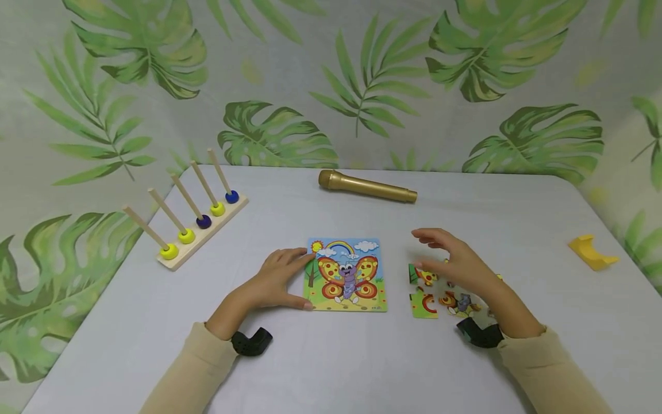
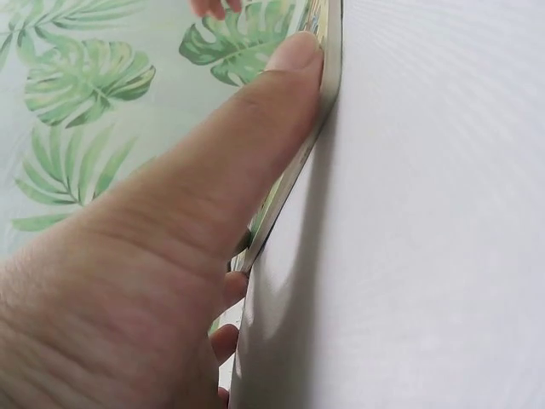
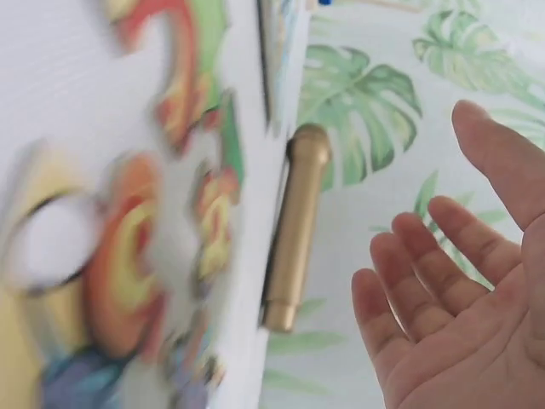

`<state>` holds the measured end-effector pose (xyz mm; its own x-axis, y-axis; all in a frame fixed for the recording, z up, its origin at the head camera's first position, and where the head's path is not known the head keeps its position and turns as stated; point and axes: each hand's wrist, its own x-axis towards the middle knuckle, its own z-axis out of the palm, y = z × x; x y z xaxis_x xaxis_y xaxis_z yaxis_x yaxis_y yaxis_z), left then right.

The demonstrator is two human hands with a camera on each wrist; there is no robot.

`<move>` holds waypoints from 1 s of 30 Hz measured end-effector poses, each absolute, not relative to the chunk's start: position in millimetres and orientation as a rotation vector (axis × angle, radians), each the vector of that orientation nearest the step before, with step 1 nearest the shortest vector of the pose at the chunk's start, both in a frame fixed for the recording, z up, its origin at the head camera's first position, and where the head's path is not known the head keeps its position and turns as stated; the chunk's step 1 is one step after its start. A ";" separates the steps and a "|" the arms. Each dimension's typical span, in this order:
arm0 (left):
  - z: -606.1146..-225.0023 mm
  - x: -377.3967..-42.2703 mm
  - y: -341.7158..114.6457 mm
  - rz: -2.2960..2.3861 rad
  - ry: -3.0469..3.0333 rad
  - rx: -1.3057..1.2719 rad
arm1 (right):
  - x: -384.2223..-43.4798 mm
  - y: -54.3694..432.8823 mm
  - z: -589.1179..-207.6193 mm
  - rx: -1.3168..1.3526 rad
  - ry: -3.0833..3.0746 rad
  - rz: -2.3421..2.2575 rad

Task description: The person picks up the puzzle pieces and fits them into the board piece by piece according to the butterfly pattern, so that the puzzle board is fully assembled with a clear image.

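A square butterfly puzzle board (image 1: 345, 276) lies flat on the table, its picture whole. My left hand (image 1: 274, 282) rests at the board's left side, fingers spread near the upper left corner and thumb (image 2: 289, 77) straight against the edge at the lower left. To the right lie several loose puzzle pieces (image 1: 424, 306), some of them partly hidden under my right hand. My right hand (image 1: 457, 261) hovers above these pieces with relaxed, parted fingers and nothing in it. Up close in the right wrist view, the pieces (image 3: 128, 256) look blurred.
Behind the board lies a gold toy microphone (image 1: 367, 187). At the back left stands a wooden peg rack (image 1: 207, 233) with yellow and blue beads on its upright pegs. A yellow curved block (image 1: 592, 253) sits near the right table edge. Leaf-patterned cloth (image 1: 372, 80) hangs behind the table.
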<state>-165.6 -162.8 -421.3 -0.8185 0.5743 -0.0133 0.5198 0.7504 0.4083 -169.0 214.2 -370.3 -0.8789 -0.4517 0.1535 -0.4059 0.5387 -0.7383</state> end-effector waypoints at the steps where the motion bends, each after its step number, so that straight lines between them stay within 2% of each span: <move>1: -421.6 -165.5 -163.0 0.596 2.807 0.882 | -166.7 218.4 -372.3 -0.741 2.706 -1.259; 13: -419.5 -164.9 -162.9 0.618 2.805 0.880 | -165.0 239.7 -401.5 -0.593 2.670 -1.068; 22: -419.2 -164.5 -162.8 0.608 2.818 0.864 | -168.8 240.6 -404.4 -0.743 2.704 -0.909; 30: -419.3 -164.6 -162.0 0.621 2.818 0.867 | -167.1 238.4 -404.3 -0.736 2.701 -0.897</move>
<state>-164.6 -162.0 -419.3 -0.8269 0.5623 -0.0015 0.5096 0.7506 0.4205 -167.1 238.4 -404.3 -0.8557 -0.5164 -0.0329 -0.3940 0.6916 -0.6054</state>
